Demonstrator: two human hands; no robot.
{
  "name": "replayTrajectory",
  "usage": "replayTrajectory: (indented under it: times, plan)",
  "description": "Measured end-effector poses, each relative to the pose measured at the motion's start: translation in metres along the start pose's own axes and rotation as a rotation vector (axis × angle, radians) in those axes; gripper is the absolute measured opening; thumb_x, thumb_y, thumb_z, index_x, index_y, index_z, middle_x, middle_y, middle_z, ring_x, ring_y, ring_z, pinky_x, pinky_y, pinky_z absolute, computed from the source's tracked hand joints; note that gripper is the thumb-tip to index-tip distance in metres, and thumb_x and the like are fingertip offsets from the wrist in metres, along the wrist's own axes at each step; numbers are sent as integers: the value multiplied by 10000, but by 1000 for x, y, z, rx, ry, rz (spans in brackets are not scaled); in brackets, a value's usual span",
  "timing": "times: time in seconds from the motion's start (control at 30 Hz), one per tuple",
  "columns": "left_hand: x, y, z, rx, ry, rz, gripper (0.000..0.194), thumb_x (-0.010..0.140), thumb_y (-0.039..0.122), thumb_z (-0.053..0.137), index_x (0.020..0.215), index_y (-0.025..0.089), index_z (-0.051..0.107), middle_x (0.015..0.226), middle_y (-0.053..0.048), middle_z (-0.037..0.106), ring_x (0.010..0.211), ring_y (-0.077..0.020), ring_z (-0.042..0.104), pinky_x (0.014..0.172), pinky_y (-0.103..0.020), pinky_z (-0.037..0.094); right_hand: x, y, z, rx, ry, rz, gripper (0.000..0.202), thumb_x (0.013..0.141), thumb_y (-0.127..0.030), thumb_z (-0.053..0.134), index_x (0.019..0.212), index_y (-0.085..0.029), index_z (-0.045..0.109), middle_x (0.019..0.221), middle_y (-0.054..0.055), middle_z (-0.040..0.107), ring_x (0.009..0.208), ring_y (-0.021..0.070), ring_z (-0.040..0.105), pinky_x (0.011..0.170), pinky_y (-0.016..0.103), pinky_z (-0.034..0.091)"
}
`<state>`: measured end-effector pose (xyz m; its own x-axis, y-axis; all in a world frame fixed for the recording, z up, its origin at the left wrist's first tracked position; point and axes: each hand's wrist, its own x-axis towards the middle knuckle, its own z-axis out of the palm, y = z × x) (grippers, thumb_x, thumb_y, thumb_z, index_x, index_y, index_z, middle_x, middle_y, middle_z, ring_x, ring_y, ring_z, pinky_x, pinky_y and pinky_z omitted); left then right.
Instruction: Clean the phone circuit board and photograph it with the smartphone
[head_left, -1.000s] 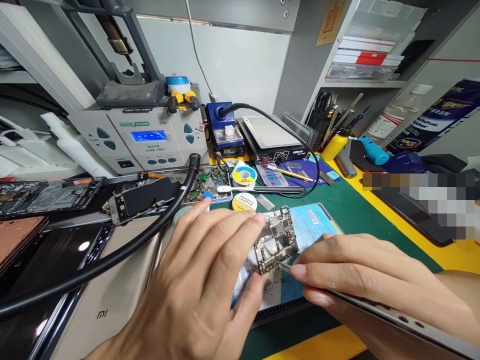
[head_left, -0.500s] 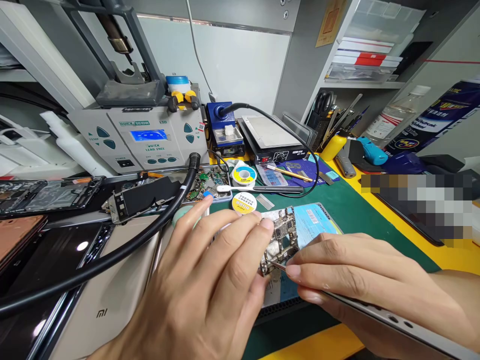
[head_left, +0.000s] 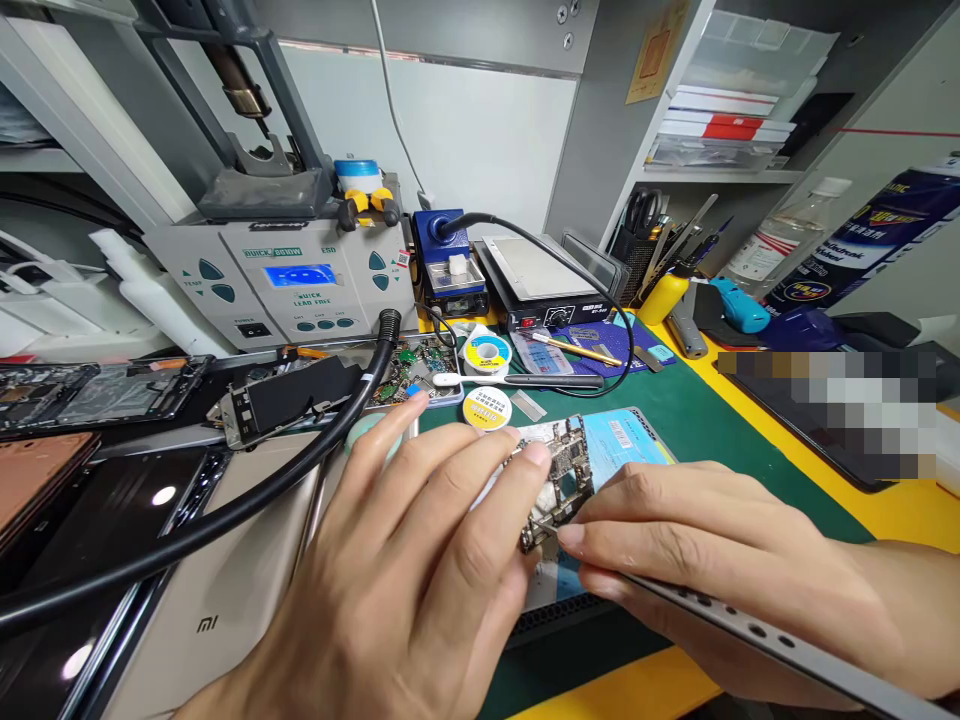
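Note:
Between the thumb and fingers of my left hand (head_left: 420, 540) is a small phone circuit board (head_left: 571, 462), tilted up, with a whitish patch beside its metal parts. The fingers hide its left side. My right hand (head_left: 712, 545) is closed around a pair of grey metal tweezers (head_left: 757, 632) with holes along the body. Their thin tip meets the board's lower edge, close to my left thumb. Below the board lies a light-blue pad (head_left: 619, 440) on the green mat (head_left: 712, 430).
Across the left runs a thick black hose (head_left: 247, 530) from the hot-air station (head_left: 300, 275), over a gold phone back (head_left: 225, 590). Behind my hands are solder spools (head_left: 487, 408), a brush (head_left: 525, 380) and a heating plate (head_left: 551, 270). At right lies a black phone (head_left: 817, 430).
The right hand and tweezers have shifted slightly left, with the tip still at the board's lower edge. My left hand keeps its hold, and the camera view has moved a little.

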<state>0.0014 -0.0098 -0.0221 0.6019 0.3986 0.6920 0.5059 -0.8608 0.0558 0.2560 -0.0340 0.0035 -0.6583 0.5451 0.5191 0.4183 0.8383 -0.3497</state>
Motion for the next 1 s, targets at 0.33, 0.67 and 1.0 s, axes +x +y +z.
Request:
replayTrajectory:
  times: [0.33, 0.67, 1.0]
  plan:
    - [2, 0, 1, -40, -31, -98, 567, 912, 110, 694, 1449, 78, 515, 1336, -118, 692, 1325, -219, 584, 1265, -509, 406, -1, -4, -11, -5, -21, 53, 253, 1022, -130, 682, 1273, -136, 647, 960, 72, 808, 805, 132, 772, 714, 207, 609]
    - [-2, 0, 4, -134, -89, -197, 561, 956, 175, 636, 1490, 128, 468, 1387, -93, 648, 1342, -219, 538, 1268, -395, 346, 10, -3, -9, 160, 56, 107, 294, 973, 2, 648, 1248, -94, 693, 934, 83, 794, 814, 143, 728, 748, 229, 606]
    - [4, -3, 5, -212, -162, -237, 483, 927, 280, 650, 1383, 173, 534, 1254, -112, 666, 1174, -292, 595, 1078, -517, 468, 30, 2, 1, 351, 179, 343, 162, 1008, -233, 660, 874, -152, 703, 764, 37, 695, 657, 143, 603, 583, 250, 498]
